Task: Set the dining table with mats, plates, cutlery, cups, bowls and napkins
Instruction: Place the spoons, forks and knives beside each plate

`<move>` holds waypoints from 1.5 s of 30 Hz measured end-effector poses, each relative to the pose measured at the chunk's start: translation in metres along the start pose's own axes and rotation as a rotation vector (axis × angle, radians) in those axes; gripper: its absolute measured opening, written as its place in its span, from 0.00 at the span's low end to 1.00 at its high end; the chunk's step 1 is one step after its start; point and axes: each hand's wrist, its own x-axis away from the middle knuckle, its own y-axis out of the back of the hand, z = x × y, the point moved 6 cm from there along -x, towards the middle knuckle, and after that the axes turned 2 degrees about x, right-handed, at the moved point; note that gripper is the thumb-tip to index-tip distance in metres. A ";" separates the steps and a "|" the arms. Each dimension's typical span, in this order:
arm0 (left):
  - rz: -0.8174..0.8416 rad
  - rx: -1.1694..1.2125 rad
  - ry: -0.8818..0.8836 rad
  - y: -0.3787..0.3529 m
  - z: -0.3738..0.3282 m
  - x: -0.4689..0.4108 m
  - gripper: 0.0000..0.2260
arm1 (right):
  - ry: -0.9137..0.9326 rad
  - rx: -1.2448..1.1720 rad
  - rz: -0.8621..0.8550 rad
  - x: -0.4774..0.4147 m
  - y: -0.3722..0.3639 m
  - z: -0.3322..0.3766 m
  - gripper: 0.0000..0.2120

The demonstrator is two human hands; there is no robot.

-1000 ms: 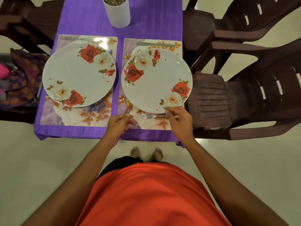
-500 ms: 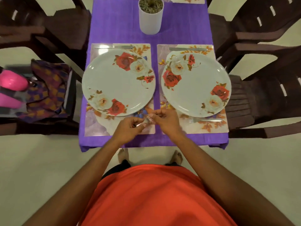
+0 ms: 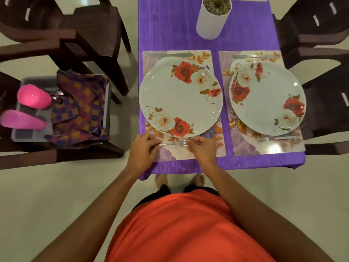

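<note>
Two floral mats lie side by side on the purple tablecloth, each under a white rose plate: the left plate and the right plate. A knife lies above each plate, the left knife and the right knife. One fork lies below the right plate. A second fork lies across the left mat, just below the left plate. My left hand pinches its handle end and my right hand pinches its tines end.
A grey tray on a chair seat at the left holds two pink cups, spoons and patterned napkins. A white pot stands mid-table. Dark chairs flank both sides of the table.
A fork now lies below the right plate, released by my right hand. Both hands moved left to the left mat, holding the second fork there. The view shifted left, showing the tray.
</note>
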 end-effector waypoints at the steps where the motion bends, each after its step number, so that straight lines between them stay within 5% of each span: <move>1: 0.002 0.018 0.009 0.000 0.002 -0.001 0.08 | 0.019 0.036 -0.007 0.000 -0.001 0.001 0.10; 8: -0.002 0.084 0.033 0.000 0.006 -0.004 0.09 | 0.136 0.190 -0.079 0.003 0.001 0.003 0.03; 16: -0.015 0.144 0.115 0.001 0.007 -0.008 0.10 | 0.139 0.121 -0.157 0.003 0.013 -0.005 0.08; 45: -0.016 0.201 0.155 0.005 0.014 -0.009 0.09 | 0.142 0.127 -0.180 0.008 0.013 -0.009 0.04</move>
